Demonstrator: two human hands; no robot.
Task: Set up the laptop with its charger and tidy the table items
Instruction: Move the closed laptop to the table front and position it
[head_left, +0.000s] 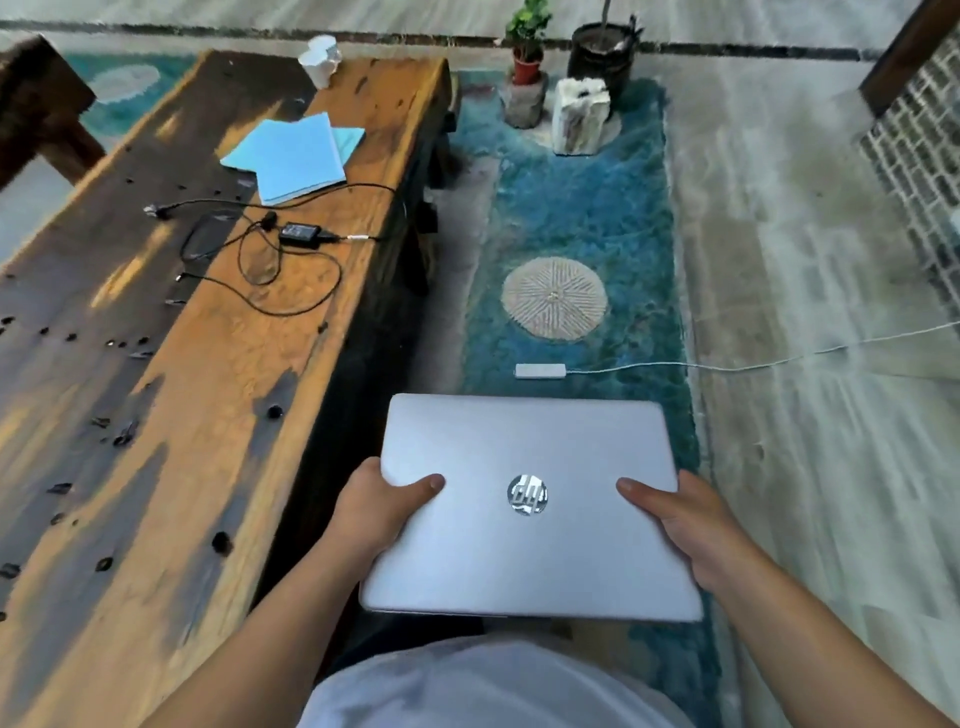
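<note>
A closed silver laptop (524, 545) is held in front of my body, above the floor to the right of the wooden table (156, 441). My left hand (379, 506) grips its left edge with the thumb on the lid. My right hand (675, 525) grips the right edge the same way. On the table farther off lies a black charger brick (301, 232) with its tangled black cable (291, 291). Beyond the charger sit overlapping blue paper sheets (296, 153).
A white cup-like object (319, 60) stands at the table's far end. On the blue rug (587, 223) lie a white power strip (540, 371) with a white cord, a round woven mat (554, 298), a white stone block (581, 115) and potted plants (527, 47).
</note>
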